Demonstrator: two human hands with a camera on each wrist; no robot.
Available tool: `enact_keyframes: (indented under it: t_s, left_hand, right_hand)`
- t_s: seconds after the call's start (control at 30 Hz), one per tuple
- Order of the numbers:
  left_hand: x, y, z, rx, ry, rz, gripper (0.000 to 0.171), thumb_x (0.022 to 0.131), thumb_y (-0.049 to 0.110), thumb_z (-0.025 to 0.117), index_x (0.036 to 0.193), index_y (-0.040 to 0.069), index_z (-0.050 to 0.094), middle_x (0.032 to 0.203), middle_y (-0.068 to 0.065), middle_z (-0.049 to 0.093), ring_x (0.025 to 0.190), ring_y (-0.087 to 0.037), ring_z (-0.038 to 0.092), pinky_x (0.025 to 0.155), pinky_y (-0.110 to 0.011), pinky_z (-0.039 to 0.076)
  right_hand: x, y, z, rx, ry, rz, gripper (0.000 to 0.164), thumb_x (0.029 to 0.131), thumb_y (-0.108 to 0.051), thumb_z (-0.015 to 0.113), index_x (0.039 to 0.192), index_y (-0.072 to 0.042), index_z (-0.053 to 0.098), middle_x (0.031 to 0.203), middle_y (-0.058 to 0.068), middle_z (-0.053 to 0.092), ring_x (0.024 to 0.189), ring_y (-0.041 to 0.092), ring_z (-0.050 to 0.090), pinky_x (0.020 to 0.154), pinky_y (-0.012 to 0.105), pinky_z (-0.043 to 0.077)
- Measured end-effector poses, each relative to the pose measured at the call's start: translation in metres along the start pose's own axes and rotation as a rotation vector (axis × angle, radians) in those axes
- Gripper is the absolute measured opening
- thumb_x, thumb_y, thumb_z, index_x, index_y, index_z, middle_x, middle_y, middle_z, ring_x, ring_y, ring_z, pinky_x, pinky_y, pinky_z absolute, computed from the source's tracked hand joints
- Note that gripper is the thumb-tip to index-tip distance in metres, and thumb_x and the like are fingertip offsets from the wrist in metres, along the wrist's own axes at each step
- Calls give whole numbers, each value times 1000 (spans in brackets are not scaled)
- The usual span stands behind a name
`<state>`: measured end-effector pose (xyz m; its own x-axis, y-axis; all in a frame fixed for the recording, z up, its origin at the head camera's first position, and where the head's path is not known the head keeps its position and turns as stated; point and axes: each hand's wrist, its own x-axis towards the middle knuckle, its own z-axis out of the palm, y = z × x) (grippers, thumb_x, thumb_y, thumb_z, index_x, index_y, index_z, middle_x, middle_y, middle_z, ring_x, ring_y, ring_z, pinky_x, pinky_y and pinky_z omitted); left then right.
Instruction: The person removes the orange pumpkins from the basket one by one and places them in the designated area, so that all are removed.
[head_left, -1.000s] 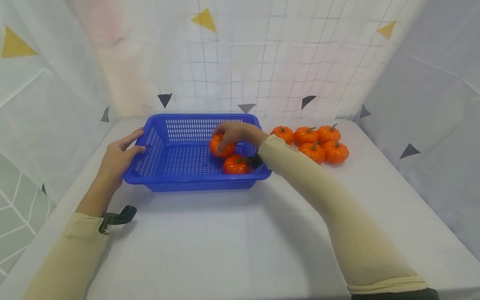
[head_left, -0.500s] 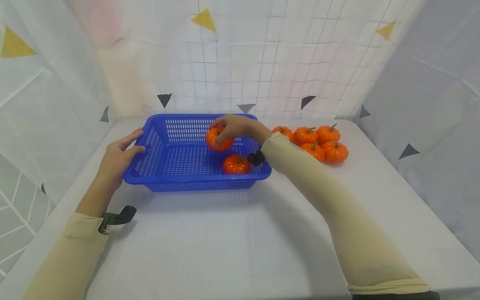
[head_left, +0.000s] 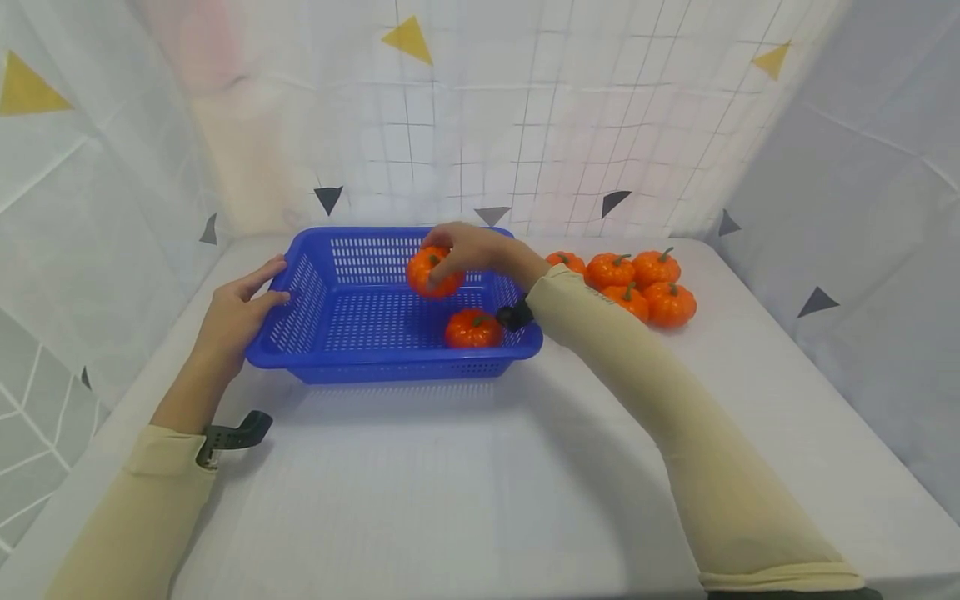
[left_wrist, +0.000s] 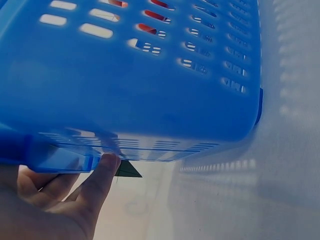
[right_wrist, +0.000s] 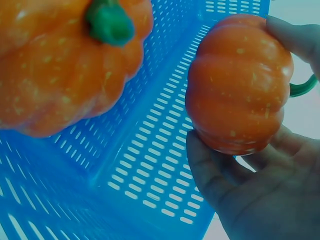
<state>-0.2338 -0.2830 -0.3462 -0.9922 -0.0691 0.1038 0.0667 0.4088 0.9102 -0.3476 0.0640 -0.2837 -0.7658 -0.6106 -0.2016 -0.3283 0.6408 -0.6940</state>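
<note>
My right hand holds a small orange pumpkin with a green stem, over the right half of a blue plastic basket. In the right wrist view, the thumb and fingers pinch this pumpkin from two sides, above the slotted basket floor. A second pumpkin lies inside, in the basket's front right corner. My left hand grips the basket's left rim, thumb on top. The left wrist view shows its fingers against the basket's outer wall.
Several more orange pumpkins stand grouped on the white table to the right of the basket, partly behind my right sleeve. A white cloth wall with triangle marks rises behind the table.
My right hand has lifted the pumpkin from beside the other one, moving it up and slightly left. The left hand and the basket have stayed put.
</note>
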Motion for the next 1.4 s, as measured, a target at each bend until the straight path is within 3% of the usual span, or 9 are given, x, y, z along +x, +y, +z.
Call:
enact_keyframes:
  t_s: [0.43,0.8,1.4]
  left_hand:
    - [2,1,-1,-1,-8,-9,56,108,20,55,161,16,39,167,-1,30,157,-26,14,124,-54,9]
    - [3,0,-1,0,-5,-13,56,108,21,55,161,17,40,167,-1,30,157,-27,14,124,-55,9]
    - [2,1,-1,-30,1,-11,56,107,21,57,160,16,41,166,0,32,156,-25,16,124,-52,10]
  right_hand:
    - [-8,-5,-8,42,29,-42,58,82,-27,85,132,-11,60,122,8,63,112,25,58,94,35,53]
    - [-21,-5,-15,67,72,-21,62,81,-32,86,136,-19,60,124,3,63,116,23,56,100,44,51]
    - [-44,-10,-22,88,121,-55,61,84,-31,84,138,-20,60,125,1,63,117,22,55,97,41,51]
